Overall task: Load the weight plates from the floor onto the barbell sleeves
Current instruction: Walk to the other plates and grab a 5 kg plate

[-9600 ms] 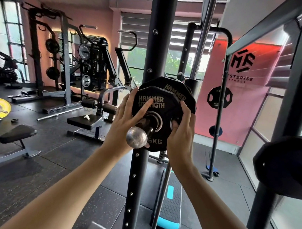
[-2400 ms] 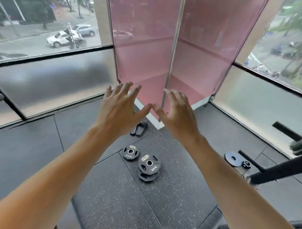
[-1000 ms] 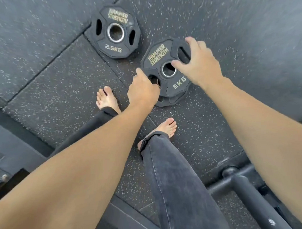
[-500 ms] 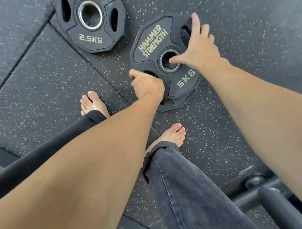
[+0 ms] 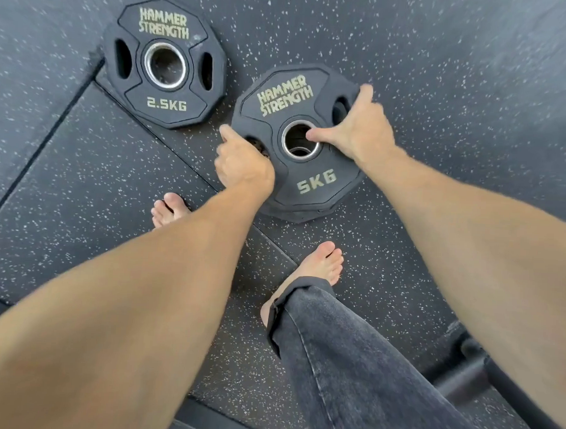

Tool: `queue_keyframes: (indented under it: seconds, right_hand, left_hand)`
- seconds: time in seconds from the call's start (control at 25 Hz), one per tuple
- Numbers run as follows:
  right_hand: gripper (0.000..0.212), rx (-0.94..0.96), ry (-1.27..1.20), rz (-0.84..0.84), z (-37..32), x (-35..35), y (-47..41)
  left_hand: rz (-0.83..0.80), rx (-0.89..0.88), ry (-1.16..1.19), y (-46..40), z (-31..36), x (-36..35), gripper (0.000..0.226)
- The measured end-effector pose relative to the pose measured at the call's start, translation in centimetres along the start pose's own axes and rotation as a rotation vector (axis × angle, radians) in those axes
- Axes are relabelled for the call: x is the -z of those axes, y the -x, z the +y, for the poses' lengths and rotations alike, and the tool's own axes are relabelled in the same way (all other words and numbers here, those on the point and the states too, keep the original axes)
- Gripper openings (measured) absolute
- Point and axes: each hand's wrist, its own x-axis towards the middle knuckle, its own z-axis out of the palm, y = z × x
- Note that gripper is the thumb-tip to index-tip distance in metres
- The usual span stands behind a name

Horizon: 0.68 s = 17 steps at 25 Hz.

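5KG plate (image 5: 311,183) lies on the rubber floor (image 5: 83,191) atop another plate; my left hand (image 5: 241,168) grips its left slot, my right hand (image 5: 358,127) hooks thumb in hub, fingers in right slot

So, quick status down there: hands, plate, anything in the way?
Left hand and right hand grip the 5KG plate, atop another plate. 2.5KG plate apart. Bare feet close beneath.
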Motion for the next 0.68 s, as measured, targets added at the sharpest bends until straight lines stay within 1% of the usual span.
queue_keyframes:
  seconds: [0.08,0.16,0.28,0.44,0.56,0.68]
  right_hand:
    - [0.110,-0.072,-0.159,0.053,0.4,0.7,3.2]
    - [0.106,-0.108,-0.258,0.124,-0.2,2.7,6.8]
    - [0.114,-0.105,-0.350,0.256,-2.7,7.9,11.9]
    - [0.112,-0.078,-0.469,0.467,-6.9,19.1,18.7]
    - [0.114,-0.022,-0.569,0.652,-10.0,28.7,24.7]
    - [0.113,0.019,-0.662,0.844,-12.8,38.8,32.5]
  left_hand:
    - [0.034,-0.144,-0.102,0.5,0.5,3.5,0.056]
    - [0.073,-0.257,-0.142,2.5,1.7,7.4,0.061]
    - [0.164,-0.405,-0.137,6.5,4.0,13.6,0.062]
    - [0.270,-0.556,-0.075,13.5,9.6,24.4,0.042]
    - [0.325,-0.691,-0.013,20.3,14.4,33.8,0.043]
    - [0.397,-0.841,0.076,29.4,18.7,44.2,0.039]
